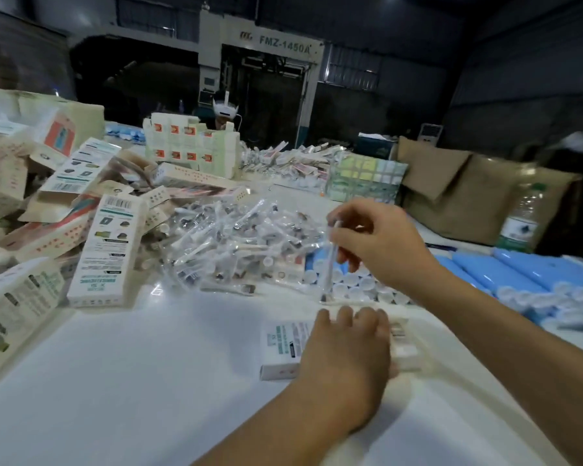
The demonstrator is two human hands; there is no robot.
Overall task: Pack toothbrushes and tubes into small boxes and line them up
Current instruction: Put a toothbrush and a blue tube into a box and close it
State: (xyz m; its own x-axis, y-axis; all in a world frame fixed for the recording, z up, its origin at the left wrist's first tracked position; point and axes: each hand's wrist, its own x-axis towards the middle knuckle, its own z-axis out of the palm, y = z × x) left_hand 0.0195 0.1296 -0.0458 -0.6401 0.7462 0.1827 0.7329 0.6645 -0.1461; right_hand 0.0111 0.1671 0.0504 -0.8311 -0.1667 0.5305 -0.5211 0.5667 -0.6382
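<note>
A small white box (pixel 283 344) lies flat on the white table (pixel 148 381) in front of me. My left hand (pixel 347 351) rests on top of it with the fingers curled over its far edge. Above it, my right hand (pixel 374 240) pinches a clear-wrapped toothbrush (pixel 330 264) that hangs almost upright, its lower end just beyond the box. Behind lies a heap of wrapped toothbrushes (pixel 243 243). Blue tubes with white caps (pixel 519 277) lie in rows on the right.
Printed small boxes (pixel 105 250) stand and lie in a jumble on the left. Further back are a stack of boxes (pixel 189 146), brown cardboard cartons (pixel 468 193), a water bottle (pixel 519 220) and a person (pixel 224 111) across the table.
</note>
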